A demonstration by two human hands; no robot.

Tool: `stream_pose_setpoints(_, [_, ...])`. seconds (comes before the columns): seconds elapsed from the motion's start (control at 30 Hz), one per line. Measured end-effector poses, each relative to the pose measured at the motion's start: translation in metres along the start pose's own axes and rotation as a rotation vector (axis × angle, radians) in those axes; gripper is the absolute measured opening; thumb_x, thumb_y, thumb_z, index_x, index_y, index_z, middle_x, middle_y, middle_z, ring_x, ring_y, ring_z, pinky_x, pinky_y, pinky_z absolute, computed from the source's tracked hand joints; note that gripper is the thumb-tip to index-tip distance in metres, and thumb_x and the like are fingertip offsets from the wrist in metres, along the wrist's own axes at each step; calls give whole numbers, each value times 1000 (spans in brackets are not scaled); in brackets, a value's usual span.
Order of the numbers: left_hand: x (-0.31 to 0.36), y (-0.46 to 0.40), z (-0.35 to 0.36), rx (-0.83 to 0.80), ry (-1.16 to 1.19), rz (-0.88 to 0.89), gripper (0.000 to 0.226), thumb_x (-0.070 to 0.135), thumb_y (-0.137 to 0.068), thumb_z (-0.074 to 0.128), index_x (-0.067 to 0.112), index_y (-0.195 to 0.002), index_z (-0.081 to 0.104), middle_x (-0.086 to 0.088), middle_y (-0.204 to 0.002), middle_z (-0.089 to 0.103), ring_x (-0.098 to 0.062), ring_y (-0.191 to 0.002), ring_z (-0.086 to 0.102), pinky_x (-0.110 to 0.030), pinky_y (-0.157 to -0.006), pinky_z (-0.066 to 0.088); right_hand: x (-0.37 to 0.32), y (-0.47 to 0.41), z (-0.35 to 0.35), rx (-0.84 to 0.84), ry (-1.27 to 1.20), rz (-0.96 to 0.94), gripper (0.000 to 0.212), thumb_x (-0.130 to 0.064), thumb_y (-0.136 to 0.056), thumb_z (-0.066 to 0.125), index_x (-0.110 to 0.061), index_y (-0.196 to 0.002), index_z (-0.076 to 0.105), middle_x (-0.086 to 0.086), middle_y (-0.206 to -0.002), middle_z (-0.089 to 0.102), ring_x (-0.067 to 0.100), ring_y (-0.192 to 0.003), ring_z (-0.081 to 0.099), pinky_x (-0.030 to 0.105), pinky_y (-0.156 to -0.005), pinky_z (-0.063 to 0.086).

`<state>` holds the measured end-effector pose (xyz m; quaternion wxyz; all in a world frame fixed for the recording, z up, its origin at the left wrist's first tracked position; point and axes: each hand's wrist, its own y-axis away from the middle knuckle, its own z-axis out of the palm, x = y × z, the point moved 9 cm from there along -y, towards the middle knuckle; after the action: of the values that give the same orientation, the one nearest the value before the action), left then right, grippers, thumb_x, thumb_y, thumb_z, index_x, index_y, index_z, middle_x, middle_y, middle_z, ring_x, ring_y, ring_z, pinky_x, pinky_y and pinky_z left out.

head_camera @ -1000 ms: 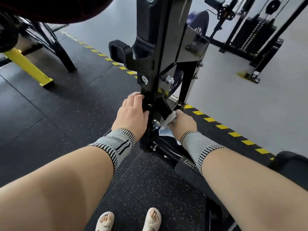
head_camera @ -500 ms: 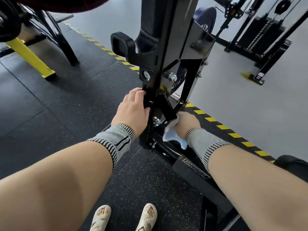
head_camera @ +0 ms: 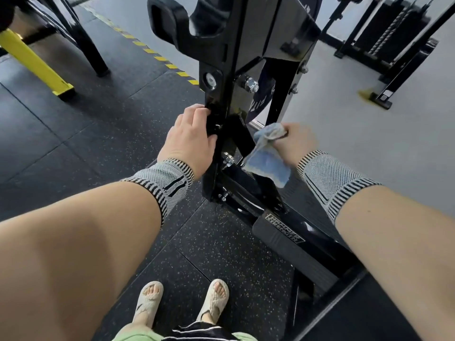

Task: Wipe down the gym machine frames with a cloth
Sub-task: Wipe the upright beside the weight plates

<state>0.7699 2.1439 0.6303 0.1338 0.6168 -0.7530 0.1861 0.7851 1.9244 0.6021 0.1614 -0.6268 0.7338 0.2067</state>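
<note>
A black gym machine frame (head_camera: 248,45) rises in the middle of the head view, with bolts and a padded footplate low down. My left hand (head_camera: 189,141) grips the left edge of its upright, fingers curled round the metal. My right hand (head_camera: 299,141) holds a crumpled blue and white cloth (head_camera: 268,157) to the right of the upright. The cloth hangs below my fist, beside the diagonal brace and over the base bar; whether it touches the metal I cannot tell. Both wrists wear grey knitted bands.
Black speckled rubber floor tiles (head_camera: 73,134) lie to the left, edged by yellow-black hazard tape (head_camera: 160,57). A yellow machine leg (head_camera: 37,62) stands at far left. A cable machine (head_camera: 394,38) is at the back right on grey floor. My sandalled feet (head_camera: 182,303) are below.
My right hand has pulled the cloth up and to the right, out from the low inner corner of the frame. My left hand keeps its grip on the upright. The view has moved closer.
</note>
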Motion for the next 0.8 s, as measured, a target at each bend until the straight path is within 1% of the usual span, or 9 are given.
stream_pose_setpoints(0.07, [0,0,0,-1,-6,-2,50,23,-93,56,10,-138,38,-3,-147,34,-23,-130,37,-35,-109,32,-13,-2,-8,134,-108,-5,8,-21,-89,61,-19,-92,69,-5,-84,64,14,-73,57,24,-67,45])
stream_pose_setpoints(0.13, [1,1,1,2,-17,7,51,23,-93,56,9,-138,38,-4,-147,33,-23,-131,36,-37,-110,32,-20,7,28,-52,-262,16,10,-23,-89,60,-26,-96,67,-7,-88,65,14,-75,61,21,-63,47])
stream_pose_setpoints(0.2, [2,1,1,-1,-34,8,51,24,-93,56,8,-138,38,-4,-148,32,-24,-132,34,-38,-111,32,-15,26,57,-200,-324,83,21,-17,-94,55,-24,-113,60,-4,-91,61,14,-74,56,18,-63,44])
stream_pose_setpoints(0.3, [1,2,1,-1,-62,9,51,25,-93,56,9,-138,38,-3,-148,30,-24,-133,32,-39,-111,32,15,42,74,-314,-54,152,36,-11,-97,49,-12,-133,47,7,-119,60,18,-93,55,28,-84,45])
stream_pose_setpoints(0.4, [3,2,0,10,-66,12,50,26,-93,56,10,-138,39,-2,-147,29,-24,-132,32,-40,-110,33,8,38,65,-284,-4,96,28,-9,-97,45,-7,-125,52,9,-120,59,25,-107,57,25,-83,42])
stream_pose_setpoints(0.5, [4,2,-2,22,-80,10,50,26,-93,56,11,-138,40,-2,-145,30,-23,-132,31,-39,-111,31,-26,15,48,-131,-404,88,22,-9,-96,48,-13,-115,60,4,-102,63,20,-88,60,29,-75,48])
stream_pose_setpoints(0.57, [5,4,-2,20,-94,16,49,26,-93,55,12,-138,40,-3,-145,30,-23,-134,28,-37,-112,27,-27,14,47,-85,-472,108,25,-5,-95,46,-13,-113,61,8,-98,64,18,-81,57,28,-73,49])
stream_pose_setpoints(0.7, [8,6,-2,19,-123,46,47,26,-94,52,15,-138,41,-2,-146,30,-22,-138,22,-37,-114,20,25,49,73,-245,-105,197,30,-7,-97,45,-13,-125,55,5,-111,62,21,-97,58,21,-75,38])
stream_pose_setpoints(0.8, [14,7,-2,24,-130,98,44,23,-93,51,18,-136,44,-1,-143,33,-20,-137,20,-38,-114,17,51,66,73,-234,125,265,15,-12,-95,49,-10,-108,56,8,-109,62,28,-105,59,25,-76,38])
